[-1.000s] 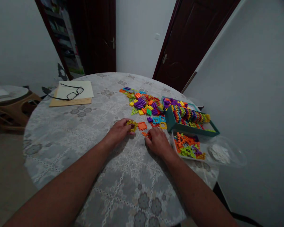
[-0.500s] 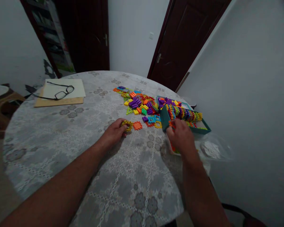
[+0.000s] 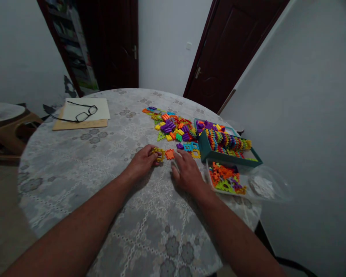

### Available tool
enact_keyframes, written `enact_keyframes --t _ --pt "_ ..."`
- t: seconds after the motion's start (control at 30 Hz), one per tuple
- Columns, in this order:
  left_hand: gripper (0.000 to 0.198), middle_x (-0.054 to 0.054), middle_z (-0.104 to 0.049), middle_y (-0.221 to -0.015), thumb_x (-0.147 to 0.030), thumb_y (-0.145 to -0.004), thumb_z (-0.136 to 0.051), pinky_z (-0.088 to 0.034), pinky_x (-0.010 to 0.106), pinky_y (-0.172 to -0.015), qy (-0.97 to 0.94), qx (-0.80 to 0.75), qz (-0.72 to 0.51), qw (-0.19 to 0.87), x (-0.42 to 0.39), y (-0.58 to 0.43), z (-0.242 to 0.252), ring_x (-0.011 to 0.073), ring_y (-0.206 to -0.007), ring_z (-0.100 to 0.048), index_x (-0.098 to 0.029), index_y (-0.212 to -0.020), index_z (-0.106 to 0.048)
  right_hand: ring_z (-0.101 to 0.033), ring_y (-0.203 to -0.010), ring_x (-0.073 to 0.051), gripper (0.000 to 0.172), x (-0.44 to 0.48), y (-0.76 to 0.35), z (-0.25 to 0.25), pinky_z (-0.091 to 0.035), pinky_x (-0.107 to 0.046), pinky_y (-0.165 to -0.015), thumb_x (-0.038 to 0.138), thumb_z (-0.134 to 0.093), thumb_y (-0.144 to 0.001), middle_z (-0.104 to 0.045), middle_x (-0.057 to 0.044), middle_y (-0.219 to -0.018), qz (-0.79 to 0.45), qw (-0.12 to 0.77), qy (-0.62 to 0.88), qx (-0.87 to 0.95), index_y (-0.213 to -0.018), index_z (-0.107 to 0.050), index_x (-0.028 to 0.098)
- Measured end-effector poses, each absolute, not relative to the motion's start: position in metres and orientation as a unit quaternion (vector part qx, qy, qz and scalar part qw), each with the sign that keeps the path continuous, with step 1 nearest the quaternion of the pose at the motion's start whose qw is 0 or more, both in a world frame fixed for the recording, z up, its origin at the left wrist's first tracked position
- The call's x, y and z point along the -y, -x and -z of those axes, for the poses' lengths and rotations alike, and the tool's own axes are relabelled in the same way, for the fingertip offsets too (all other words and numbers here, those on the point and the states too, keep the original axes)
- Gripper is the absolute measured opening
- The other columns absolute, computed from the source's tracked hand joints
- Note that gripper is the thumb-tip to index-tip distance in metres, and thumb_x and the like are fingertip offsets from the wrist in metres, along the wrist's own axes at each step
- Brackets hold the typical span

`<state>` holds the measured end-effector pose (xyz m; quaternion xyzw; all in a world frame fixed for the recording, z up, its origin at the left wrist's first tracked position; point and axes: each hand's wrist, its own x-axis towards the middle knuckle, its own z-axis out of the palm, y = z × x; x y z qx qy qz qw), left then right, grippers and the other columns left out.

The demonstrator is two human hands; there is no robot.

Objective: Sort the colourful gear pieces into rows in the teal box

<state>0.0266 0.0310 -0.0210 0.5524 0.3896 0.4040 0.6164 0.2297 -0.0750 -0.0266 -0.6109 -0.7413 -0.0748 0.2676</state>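
My left hand rests on the round table, its fingers pinched on a yellow toothed plastic piece. Beside it lies an orange toothed piece. My right hand lies palm down just right of that orange piece, its fingertips close to it and fingers apart; I see nothing held in it. A heap of coloured toothed pieces lies further back. A teal box holds rows of stacked pieces. A white tray of orange and green pieces sits in front of the box.
Black glasses lie on papers at the table's far left. A clear plastic bag lies at the right edge. Two dark doors and a wall stand behind. A wooden stool is at left.
My right hand carried an orange piece over to the tray by the teal box, then came back beside the orange piece on the table. My left hand stayed on the yellow piece.
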Motion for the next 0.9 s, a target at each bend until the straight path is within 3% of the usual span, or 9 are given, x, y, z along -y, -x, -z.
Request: enact_keyframes --t 0.1,0.17,0.27,0.4,0.5,0.6,0.73,0.8,0.9 --pt "0.027 0.007 -0.077 -0.101 -0.029 -0.080 -0.080 -0.061 0.031 -0.071 -0.532 -0.386 -0.409 0.633 -0.030 -0.026 0.019 0.0193 -0.082 -0.073 -0.019 -0.103 -0.071 -0.044 -0.158 -0.038 0.056 0.065 -0.210 0.045 -0.041 -0.058 -0.128 0.030 -0.068 -0.104 -0.055 -0.020 -0.166 0.041 0.225 0.621 0.750 -0.158 -0.058 0.019" --pt "0.028 0.007 -0.077 -0.101 -0.030 -0.080 -0.081 -0.060 0.030 -0.069 -0.529 -0.393 -0.413 0.628 -0.030 -0.026 0.018 0.0192 -0.080 -0.073 -0.019 -0.104 -0.071 -0.048 -0.153 -0.038 0.051 0.063 -0.208 0.048 -0.041 -0.058 -0.127 0.033 -0.069 -0.105 -0.059 -0.018 -0.161 0.037 0.211 0.628 0.748 -0.154 -0.061 0.021" --pt "0.027 0.007 -0.078 -0.101 -0.030 -0.082 -0.080 -0.060 0.030 -0.069 -0.535 -0.394 -0.417 0.620 -0.031 -0.024 0.018 0.0192 -0.080 -0.073 -0.019 -0.105 -0.072 -0.059 -0.132 -0.034 0.032 0.065 -0.214 0.044 -0.048 -0.051 -0.116 0.036 -0.070 -0.106 -0.069 -0.017 -0.139 0.040 0.201 0.638 0.742 -0.134 -0.070 0.021" --pt "0.025 0.007 -0.078 -0.096 -0.027 -0.081 -0.080 -0.059 0.029 -0.068 -0.548 -0.397 -0.412 0.610 -0.031 -0.024 0.019 0.0191 -0.079 -0.072 -0.019 -0.104 -0.072 -0.058 -0.107 -0.031 0.012 0.069 -0.217 0.043 -0.051 -0.045 -0.099 0.033 -0.070 -0.105 -0.069 -0.013 -0.110 0.062 0.194 0.653 0.730 -0.103 -0.069 0.022" --pt "0.026 0.007 -0.078 -0.095 -0.027 -0.082 -0.080 -0.059 0.029 -0.069 -0.550 -0.394 -0.408 0.613 -0.030 -0.024 0.021 0.0190 -0.078 -0.073 -0.019 -0.106 -0.072 -0.057 -0.102 -0.030 0.011 0.070 -0.218 0.045 -0.049 -0.044 -0.095 0.026 -0.070 -0.103 -0.066 -0.011 -0.100 0.071 0.213 0.634 0.740 -0.094 -0.064 0.023" --pt "0.029 0.007 -0.078 -0.097 -0.027 -0.084 -0.079 -0.060 0.030 -0.070 -0.542 -0.390 -0.402 0.626 -0.029 -0.024 0.022 0.0190 -0.078 -0.073 -0.020 -0.111 -0.071 -0.057 -0.095 -0.028 0.017 0.072 -0.219 0.044 -0.049 -0.042 -0.090 0.023 -0.068 -0.102 -0.062 -0.007 -0.093 0.053 0.285 0.613 0.735 -0.089 -0.058 0.025" --pt "0.037 0.008 -0.079 -0.098 -0.027 -0.084 -0.082 -0.061 0.032 -0.072 -0.534 -0.396 -0.378 0.645 -0.027 -0.025 0.023 0.0198 -0.078 -0.074 -0.019 -0.118 -0.071 -0.059 -0.101 -0.027 0.010 0.075 -0.220 0.036 -0.051 -0.042 -0.092 0.025 -0.067 -0.104 -0.063 -0.007 -0.101 0.040 0.385 0.573 0.723 -0.096 -0.060 0.025" --pt "0.037 0.010 -0.080 -0.101 -0.029 -0.085 -0.082 -0.063 0.034 -0.076 -0.527 -0.391 -0.357 0.665 -0.025 -0.025 0.021 0.0208 -0.082 -0.075 -0.018 -0.118 -0.071 -0.059 -0.108 -0.028 0.004 0.076 -0.218 0.033 -0.052 -0.044 -0.096 0.023 -0.067 -0.103 -0.064 -0.010 -0.110 0.034 0.390 0.546 0.741 -0.103 -0.064 0.024" --pt "0.035 0.012 -0.080 -0.106 -0.037 -0.089 -0.081 -0.064 0.036 -0.081 -0.529 -0.357 -0.329 0.696 -0.021 -0.024 0.019 0.0237 -0.091 -0.077 -0.017 -0.117 -0.073 -0.060 -0.116 -0.029 0.010 0.076 -0.214 0.031 -0.054 -0.045 -0.103 0.020 -0.067 -0.101 -0.065 -0.013 -0.120 0.012 0.358 0.531 0.768 -0.111 -0.068 0.022"
